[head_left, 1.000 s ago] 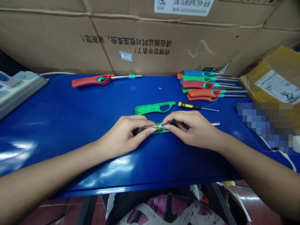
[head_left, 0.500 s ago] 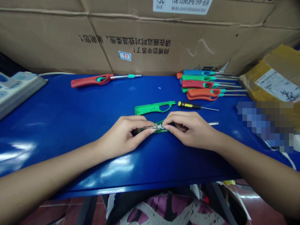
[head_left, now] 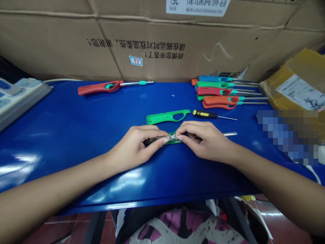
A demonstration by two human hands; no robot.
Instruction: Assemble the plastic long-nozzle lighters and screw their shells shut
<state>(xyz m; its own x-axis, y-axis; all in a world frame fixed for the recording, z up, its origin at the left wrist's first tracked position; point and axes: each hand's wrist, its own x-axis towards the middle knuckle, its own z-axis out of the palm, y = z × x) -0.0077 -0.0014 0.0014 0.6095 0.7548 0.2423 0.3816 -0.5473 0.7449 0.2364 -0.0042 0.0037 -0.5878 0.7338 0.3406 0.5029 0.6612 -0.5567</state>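
Observation:
An opened green lighter (head_left: pixel 172 140) lies on the blue table (head_left: pixel 76 135), its clear inner tube and small metal parts exposed. My left hand (head_left: pixel 135 145) pinches the tube end on the left. My right hand (head_left: pixel 203 139) pinches the metal parts in the middle and covers the lighter's right half. The lighter's metal nozzle (head_left: pixel 230 134) sticks out to the right of that hand. Just behind the hands lies the loose green shell half (head_left: pixel 167 117).
A black-and-yellow screwdriver (head_left: pixel 210 115) lies right of the shell. Several coloured long lighters (head_left: pixel 220 91) are stacked at the back right; one red lighter (head_left: pixel 106 87) lies back left. A power strip (head_left: pixel 17 96) sits far left, cardboard boxes (head_left: pixel 152 37) behind, a yellow parcel (head_left: pixel 297 81) right.
Almost nothing has changed; both hands stay pinched on the opened lighter, with only tiny finger shifts.

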